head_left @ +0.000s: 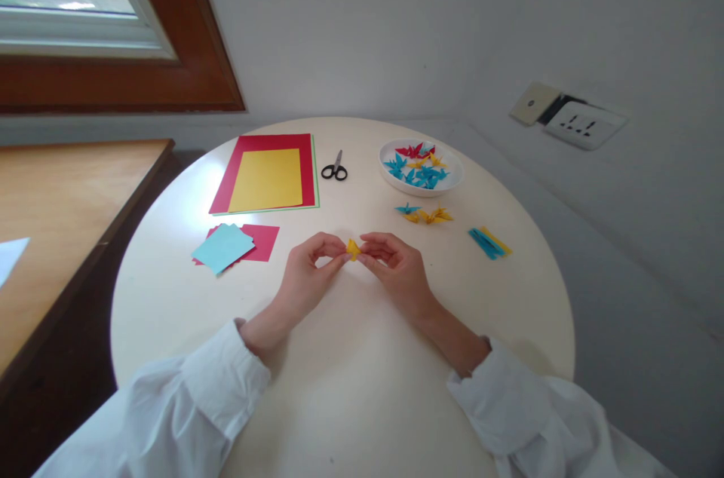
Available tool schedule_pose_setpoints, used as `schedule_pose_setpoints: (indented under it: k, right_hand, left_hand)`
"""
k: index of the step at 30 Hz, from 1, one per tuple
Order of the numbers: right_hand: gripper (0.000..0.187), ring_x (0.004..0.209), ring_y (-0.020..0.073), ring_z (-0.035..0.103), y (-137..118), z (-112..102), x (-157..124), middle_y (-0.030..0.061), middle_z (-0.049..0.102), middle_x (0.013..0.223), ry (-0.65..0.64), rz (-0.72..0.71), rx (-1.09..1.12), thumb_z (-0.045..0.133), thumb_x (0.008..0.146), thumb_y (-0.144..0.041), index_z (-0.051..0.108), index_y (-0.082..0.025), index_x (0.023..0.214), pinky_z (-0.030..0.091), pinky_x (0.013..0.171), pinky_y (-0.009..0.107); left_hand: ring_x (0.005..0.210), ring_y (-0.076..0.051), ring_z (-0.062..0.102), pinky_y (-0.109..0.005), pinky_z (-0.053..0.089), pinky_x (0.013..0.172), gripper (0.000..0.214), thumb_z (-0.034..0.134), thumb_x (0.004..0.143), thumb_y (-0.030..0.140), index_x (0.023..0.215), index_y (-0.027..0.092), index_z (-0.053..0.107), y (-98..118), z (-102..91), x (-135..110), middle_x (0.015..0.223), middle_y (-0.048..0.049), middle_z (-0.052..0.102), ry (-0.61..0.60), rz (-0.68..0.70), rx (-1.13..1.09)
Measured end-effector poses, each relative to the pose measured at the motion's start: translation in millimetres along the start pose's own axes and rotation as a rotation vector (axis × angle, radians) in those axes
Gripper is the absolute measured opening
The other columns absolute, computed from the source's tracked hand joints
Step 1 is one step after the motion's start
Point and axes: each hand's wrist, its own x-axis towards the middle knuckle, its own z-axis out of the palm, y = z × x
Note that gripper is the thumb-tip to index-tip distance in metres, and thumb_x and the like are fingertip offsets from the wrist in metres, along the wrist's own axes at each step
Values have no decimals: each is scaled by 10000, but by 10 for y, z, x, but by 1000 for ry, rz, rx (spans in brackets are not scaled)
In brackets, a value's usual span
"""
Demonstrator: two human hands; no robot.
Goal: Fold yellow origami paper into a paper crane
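Between my two hands is a small folded yellow paper point(353, 249), its finer folds too small to make out. My left hand point(313, 267) pinches its left side between thumb and fingers. On the other side, my right hand point(400, 267) pinches the right edge the same way. Just beyond my right hand lie a blue paper crane point(407, 209) and yellow paper cranes point(437, 216). Behind them a white dish point(421, 192) holds several red, blue and yellow cranes.
Left on the round white table point(339, 402) are red and yellow paper sheets point(268, 178) and light blue and pink squares point(225, 246). Black-handled scissors point(335, 168) lie at the back. Blue and yellow paper strips point(489, 243) rest at right. A wooden table point(73, 214) stands left.
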Motion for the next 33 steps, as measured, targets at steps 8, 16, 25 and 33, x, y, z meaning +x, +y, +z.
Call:
schedule_pose_setpoints:
  k: [8, 16, 25, 33]
  right_hand:
    - [103, 707, 154, 653, -34, -10, -9, 27, 705, 751, -14, -88, -101, 702, 677, -263, 674, -192, 748, 530, 675, 275]
    - [56, 732, 151, 647, -28, -14, -25, 26, 717, 783, -13, -222, -202, 655, 741, -224, 696, -208, 776, 504, 666, 266]
    - [65, 740, 148, 642, -31, -19, -28, 30, 718, 801, -18, -246, -220, 632, 761, -211, 694, -207, 781, 497, 652, 262]
    - [53, 704, 156, 627, -47, -4, -37, 31, 699, 749, -13, -201, -217, 636, 745, -235, 680, -207, 736, 499, 647, 283]
  left_hand:
    - [776, -158, 657, -284, 521, 752, 166, 656, 738, 248, 875, 155, 660, -10, 7, -20, 871, -63, 709, -48, 27, 15]
    - [865, -178, 676, -299, 526, 828, 212, 594, 785, 231, 967, 171, 684, -22, 5, -49, 963, -56, 729, -74, 70, 110]
    - [900, -188, 676, -298, 523, 840, 204, 562, 804, 226, 945, 180, 701, 63, 11, -72, 976, -46, 735, -80, 119, 211]
    - [827, -179, 666, -298, 522, 797, 123, 605, 770, 220, 844, 172, 689, 29, 5, -73, 879, -55, 731, -45, 102, 157]
